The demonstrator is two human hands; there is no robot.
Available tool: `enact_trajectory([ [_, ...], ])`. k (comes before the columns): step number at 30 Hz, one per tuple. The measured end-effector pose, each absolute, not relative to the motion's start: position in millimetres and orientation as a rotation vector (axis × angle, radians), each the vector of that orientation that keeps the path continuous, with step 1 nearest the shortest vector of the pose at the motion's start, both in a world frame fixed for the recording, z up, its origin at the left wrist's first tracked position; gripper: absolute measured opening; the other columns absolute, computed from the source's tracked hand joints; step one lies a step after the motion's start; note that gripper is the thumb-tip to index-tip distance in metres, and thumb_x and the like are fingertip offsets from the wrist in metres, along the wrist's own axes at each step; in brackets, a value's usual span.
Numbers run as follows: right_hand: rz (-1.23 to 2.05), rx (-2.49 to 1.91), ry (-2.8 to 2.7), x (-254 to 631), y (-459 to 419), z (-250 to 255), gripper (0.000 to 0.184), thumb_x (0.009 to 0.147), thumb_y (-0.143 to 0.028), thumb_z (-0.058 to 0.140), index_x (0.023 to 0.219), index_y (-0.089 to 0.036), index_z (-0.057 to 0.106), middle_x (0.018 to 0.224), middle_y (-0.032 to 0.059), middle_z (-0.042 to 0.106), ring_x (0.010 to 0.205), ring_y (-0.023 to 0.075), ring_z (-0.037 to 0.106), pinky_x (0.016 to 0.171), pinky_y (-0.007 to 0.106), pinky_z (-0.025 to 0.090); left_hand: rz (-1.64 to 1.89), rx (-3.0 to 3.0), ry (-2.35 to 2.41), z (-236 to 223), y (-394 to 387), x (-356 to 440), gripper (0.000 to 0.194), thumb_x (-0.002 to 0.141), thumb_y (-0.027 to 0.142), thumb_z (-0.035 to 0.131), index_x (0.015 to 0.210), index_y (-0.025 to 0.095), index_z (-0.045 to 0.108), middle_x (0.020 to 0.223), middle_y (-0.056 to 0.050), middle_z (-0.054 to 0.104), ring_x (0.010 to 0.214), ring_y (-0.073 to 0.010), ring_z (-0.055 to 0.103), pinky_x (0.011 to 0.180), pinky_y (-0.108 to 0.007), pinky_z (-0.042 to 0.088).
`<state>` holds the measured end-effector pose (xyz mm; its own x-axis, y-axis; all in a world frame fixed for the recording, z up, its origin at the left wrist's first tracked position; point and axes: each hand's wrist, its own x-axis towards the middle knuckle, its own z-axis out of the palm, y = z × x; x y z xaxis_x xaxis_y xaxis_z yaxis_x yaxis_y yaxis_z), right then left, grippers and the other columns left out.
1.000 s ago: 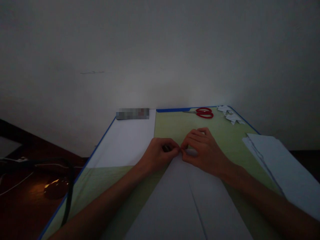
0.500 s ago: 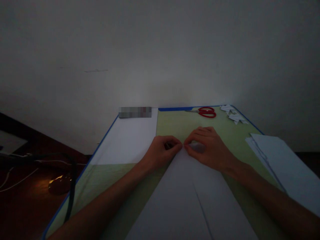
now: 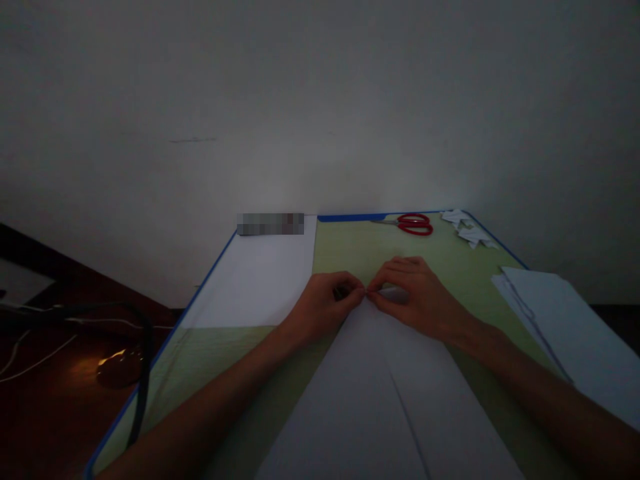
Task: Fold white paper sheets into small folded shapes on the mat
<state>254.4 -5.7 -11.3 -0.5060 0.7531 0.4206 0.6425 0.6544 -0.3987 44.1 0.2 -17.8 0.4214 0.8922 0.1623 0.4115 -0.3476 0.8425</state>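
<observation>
- Folded paper (image 3: 350,400) lies on the bench (image 3: 345,247), pointed end far.
- Left hand (image 3: 320,301) and right hand (image 3: 425,293) pinch this end, fingers narrow.
- Fingertips came slightly closer together; pinching seems to continue.

The white paper (image 3: 370,397), folded and narrowing toward its far tip, lies seam-up on the green tabletop (image 3: 345,250).

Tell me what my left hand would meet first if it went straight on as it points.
Probably your right hand: your left hand points at it, at the narrow far end of the white paper. Depth is unclear, so they may already touch.
</observation>
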Motion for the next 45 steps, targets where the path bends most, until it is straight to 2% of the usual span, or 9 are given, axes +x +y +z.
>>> enact_trajectory([
  [6,0.212,-1.097,-2.277,249.5,-7.9,-13.0,0.004,0.088,-0.02,0.07,0.086,-0.023,0.068,0.085,-0.0012,0.072,0.089,0.0212,0.064,0.085,0.038,0.033,0.821,1.898,1.15,-15.2,-0.6,45.5,0.009,0.085,0.016,0.064,0.083,0.015,0.073,0.075,-0.001,0.072,0.067,-0.0131,0.063,0.063,-0.023,0.045],
  [12,0.169,-1.12,-2.291,251.3,-6.0,-13.3,0.004,0.093,-0.024,0.068,0.09,-0.023,0.07,0.09,-0.0003,0.073,0.093,0.0214,0.064,0.088,0.04,0.035,0.883,1.892,1.161,-19.3,0.2,45.5,0.012,0.091,0.024,0.064,0.086,0.017,0.072,0.078,-0.001,0.073,0.072,-0.0144,0.067,0.066,-0.025,0.049],
  [16,0.156,-1.201,-2.307,258.2,0.0,-19.4,0.008,0.097,-0.028,0.065,0.098,-0.026,0.072,0.096,0.0004,0.074,0.097,0.0225,0.065,0.089,0.042,0.038,1.007,2.024,1.238,-20.5,-1.5,44.5,0.016,0.095,0.023,0.06,0.106,0.017,0.071,0.094,-0.004,0.076,0.076,-0.0155,0.068,0.069,-0.028,0.053],
  [18,0.112,-1.226,-2.319,262.7,4.5,-23.0,0.012,0.098,-0.029,0.064,0.103,-0.026,0.073,0.1,0.002,0.075,0.099,0.0242,0.065,0.091,0.044,0.039,1.009,2.264,1.22,-18.0,-4.1,43.6,0.022,0.096,0.018,0.058,0.116,0.017,0.068,0.105,-0.007,0.076,0.087,-0.0185,0.067,0.077,-0.033,0.054],
  [22,0.062,-1.224,-2.271,271.8,13.2,-18.8,0.022,0.098,-0.026,0.06,0.116,-0.023,0.073,0.113,0.0077,0.074,0.109,0.0269,0.065,0.096,0.048,0.045,0.703,2.796,1.172,-8.3,-13.4,42.8,0.02,0.1,0.019,0.054,0.11,0.019,0.071,0.118,-0.008,0.075,0.105,-0.0273,0.061,0.09,-0.048,0.049],
  [26,0.136,-1.229,-2.151,274.5,3.0,0.3,0.033,0.101,-0.025,0.049,0.125,-0.017,0.07,0.125,0.0126,0.071,0.117,0.026,0.066,0.104,0.045,0.051,0.426,2.932,1.136,0.8,-23.9,44.2,0.023,0.099,0.019,0.055,0.119,0.018,0.067,0.133,-0.007,0.068,0.116,-0.03,0.058,0.092,-0.052,0.047],
  [31,0.125,-1.171,-2.42,273.1,-39.3,-1.4,0.047,0.105,-0.036,0.041,0.146,-0.017,0.054,0.148,0.0147,0.057,0.138,0.0281,0.052,0.116,0.052,0.044,0.31,2.951,1.107,5.9,-33.7,41.5,0.043,0.101,0.027,0.055,0.141,0.013,0.052,0.146,-0.011,0.059,0.133,-0.0313,0.051,0.107,-0.052,0.044],
  [36,0.061,-1.137,-2.572,282.6,-59.7,-30.5,0.073,0.102,-0.054,0.045,0.161,-0.016,0.025,0.164,0.0151,0.033,0.152,0.0284,0.03,0.125,0.052,0.03,0.224,2.977,1.091,-3.4,-45.4,36.0,0.054,0.104,0.035,0.048,0.15,0.01,0.04,0.155,-0.015,0.048,0.143,-0.0308,0.044,0.116,-0.05,0.039],
  [45,0.023,-1.191,-2.617,283.6,-60.1,-35.3,0.073,0.104,-0.055,0.039,0.163,-0.017,0.019,0.165,0.0142,0.029,0.155,0.0284,0.023,0.127,0.056,0.019,0.191,3.014,1.09,-20.4,-55.0,43.3,0.058,0.104,0.026,0.036,0.16,0.013,0.023,0.168,-0.011,0.023,0.157,-0.0266,0.015,0.128,-0.051,0.019],
])
